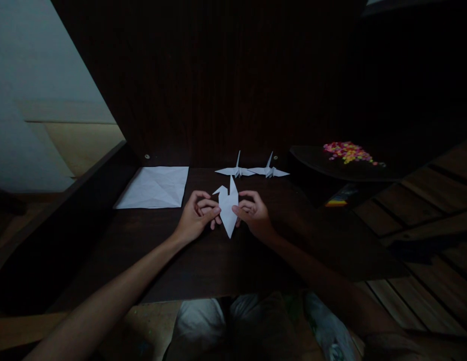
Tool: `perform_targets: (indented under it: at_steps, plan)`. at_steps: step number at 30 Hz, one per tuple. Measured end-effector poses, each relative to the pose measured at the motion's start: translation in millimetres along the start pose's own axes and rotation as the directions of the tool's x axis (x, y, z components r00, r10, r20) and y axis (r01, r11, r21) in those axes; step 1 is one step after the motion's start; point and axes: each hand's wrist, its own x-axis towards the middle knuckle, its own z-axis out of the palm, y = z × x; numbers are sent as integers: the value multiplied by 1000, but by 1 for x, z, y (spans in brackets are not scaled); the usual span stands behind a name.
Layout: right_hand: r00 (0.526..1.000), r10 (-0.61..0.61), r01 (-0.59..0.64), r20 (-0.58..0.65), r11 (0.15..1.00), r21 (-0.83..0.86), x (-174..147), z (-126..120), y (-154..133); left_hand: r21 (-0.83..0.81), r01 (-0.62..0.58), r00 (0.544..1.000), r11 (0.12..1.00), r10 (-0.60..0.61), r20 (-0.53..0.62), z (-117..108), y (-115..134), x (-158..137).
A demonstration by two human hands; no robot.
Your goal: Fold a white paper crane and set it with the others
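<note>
A white origami crane (228, 208), its wings folded flat, is held up between my two hands over the dark desk. My left hand (198, 213) pinches its left edge with thumb and fingers. On the other edge, my right hand (254, 213) has its thumb pressed on the paper, the fingers curled behind. The crane's bent head points up and left; a pointed tail stands beside it. Just beyond are two finished white paper cranes with spread wings, a left one (238, 171) and a right one (270, 172), side by side near the back panel.
A creased white paper sheet (154, 187) lies at the desk's back left. On a dark curved shelf (308, 156) at the right sits a pile of small colourful pieces (348, 152). A raised dark side board (67, 230) borders the left; the desk (173, 281) ends before my knees.
</note>
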Motion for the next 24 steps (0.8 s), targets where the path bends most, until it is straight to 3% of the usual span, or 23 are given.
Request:
perform_targets:
  at_steps: [4, 11, 19, 24]
  plan:
    - [998, -42, 43, -44, 999, 26, 0, 0, 0, 58, -34, 999, 998, 34, 2, 2, 4, -5]
    - [998, -25, 26, 51, 1000, -16, -5, -2, 3, 272, -59, 993, 960, 29, 112, 2, 14, -11]
    - [993, 48, -56, 108, 995, 78, -5, -5, -1, 166, -68, 989, 984, 45, 139, -5, 10, -9]
    - [995, 31, -37, 99, 997, 61, -6, -8, -3, 192, -88, 992, 977, 69, 104, -3, 10, -9]
